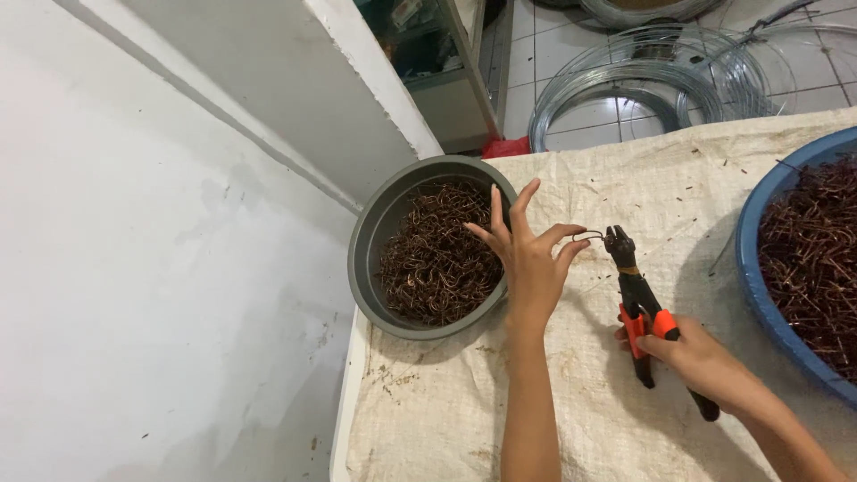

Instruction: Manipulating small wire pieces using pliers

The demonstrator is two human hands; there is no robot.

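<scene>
Mid-job: left hand (528,268) pinches a small wire hook (587,236) at frame centre, probably in the cutter (638,299) tip; right hand (701,357) fingers closed round its handles. Grey bowl (370,234) approx. half full, blue basin (759,214) w/ plenty left.

Pliers (641,303) between two wire-filled basins (370,241)

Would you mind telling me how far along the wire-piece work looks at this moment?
Done: the grey bowl holds a heap of brown wire pieces. In hand: the left hand pinches a wire piece at the pliers, gripped by the right hand. Left: the blue basin is full of similar pieces.
</scene>
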